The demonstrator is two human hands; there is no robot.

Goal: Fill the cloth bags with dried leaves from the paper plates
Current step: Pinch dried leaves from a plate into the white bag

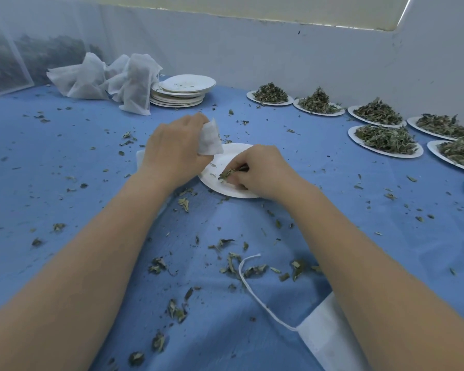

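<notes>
Nearest, a white cloth bag [323, 333] lies flat on the blue desk [65, 156] under the right forearm, its drawstring [248, 285] looping away to the left among scattered leaves [233, 263]. Further in, at mid-desk, the right hand [260, 171] rests on a nearly bare paper plate [227, 188], fingers curled and pinching a small clump of dried leaves [228, 173]. Just left of it, the left hand [177, 148] is raised over the plate's left edge, gripping a small cloth bag [210, 137]. Open blue cloth spreads wide to the left. Along the right edge sit plates heaped with leaves [385, 139]. At the far wall stand a stack of used plates [181, 91] and, touching its left side, filled bags [105, 79].
</notes>
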